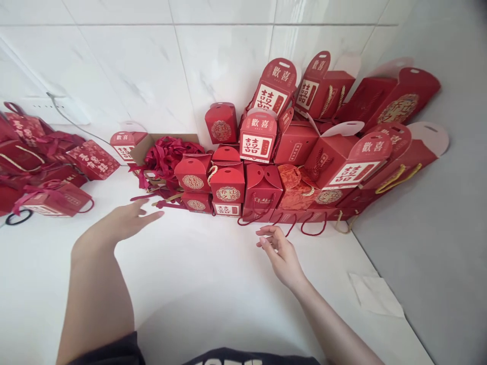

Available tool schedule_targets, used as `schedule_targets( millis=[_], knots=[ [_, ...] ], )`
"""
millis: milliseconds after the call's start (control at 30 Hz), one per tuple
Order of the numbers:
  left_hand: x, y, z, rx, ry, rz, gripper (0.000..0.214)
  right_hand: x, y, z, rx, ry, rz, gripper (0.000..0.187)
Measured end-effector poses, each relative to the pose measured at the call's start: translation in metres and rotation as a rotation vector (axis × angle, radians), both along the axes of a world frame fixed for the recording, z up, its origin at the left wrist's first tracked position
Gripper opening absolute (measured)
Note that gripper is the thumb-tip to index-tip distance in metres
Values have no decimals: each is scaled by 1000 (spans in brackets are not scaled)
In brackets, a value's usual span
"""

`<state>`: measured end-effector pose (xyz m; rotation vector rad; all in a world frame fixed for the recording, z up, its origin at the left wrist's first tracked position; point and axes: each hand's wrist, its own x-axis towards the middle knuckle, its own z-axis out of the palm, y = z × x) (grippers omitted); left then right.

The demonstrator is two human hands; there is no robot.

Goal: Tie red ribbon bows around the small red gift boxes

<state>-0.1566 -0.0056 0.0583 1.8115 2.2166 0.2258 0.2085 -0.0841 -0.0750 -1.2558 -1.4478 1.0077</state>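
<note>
My left hand (131, 219) hovers over the white table with its fingers apart, nothing in them. Just beyond its fingertips lie some loose dark red ribbons (169, 203), at the foot of a cardboard box (190, 138) heaped with more red ribbon (171, 152). My right hand (279, 253) is raised above the table, fingers loosely curved and apart, holding nothing. In front of it stand stacked red gift boxes, the nearest being a dark red box with a cord handle (263, 185). Beside that are an orange-red patterned box (292, 187) and a red box with a gold emblem (228, 187).
More red gift boxes (352, 167) are piled against the grey wall (429, 203) at the right. Another group of ribboned boxes (61, 195) sits at the far left, near a black ring (19, 217) and a wall cable (72, 120). A white paper (376, 294) lies at the right edge.
</note>
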Motion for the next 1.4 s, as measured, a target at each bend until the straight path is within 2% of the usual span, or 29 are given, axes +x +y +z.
schedule_targets(
  millis=[67,100,167,233,300,367,433,567,700,800,867,933,1000,1067,1133,1200,1300,1400],
  knots=[
    [27,3,6,-74,-60,-140,74,0,5,13,62,-32,4,20],
    [40,5,9,-62,-70,-220,72,2,9,23,104,-66,12,18],
    [64,8,13,45,-59,-267,60,8,19,47,221,-135,-16,17],
    [84,14,14,203,-86,-279,48,18,29,73,334,-165,-129,17],
    [99,22,12,436,-124,-242,42,30,38,96,450,-156,-275,16],
    [108,33,7,640,-107,-211,47,42,42,111,554,-127,-455,16],
    [110,43,1,686,-39,-233,55,51,43,119,614,-85,-580,16],
    [101,56,-9,578,20,-232,64,60,39,121,636,-68,-620,16],
    [84,61,-15,614,17,-157,76,64,38,119,623,-133,-620,16],
    [73,65,-18,584,-60,-170,71,66,40,117,615,-156,-618,15],
    [71,66,-18,629,-121,-206,56,67,41,116,610,-165,-617,16],
    [71,62,-11,738,-126,-262,35,67,42,115,599,-192,-607,16],
    [75,49,3,838,-80,-310,27,67,41,115,589,-223,-592,16],
    [80,26,21,904,-63,-303,26,68,40,116,582,-220,-585,16],
    [85,-2,39,974,-58,-241,20,70,38,119,576,-173,-578,15],
    [90,-29,53,946,-46,-241,16,71,36,123,563,-104,-543,14],
    [98,-51,57,784,2,-492,7,73,32,127,503,-23,-424,12],
    [113,-47,38,732,79,-824,7,74,28,129,390,-36,-294,14]
  ],
)
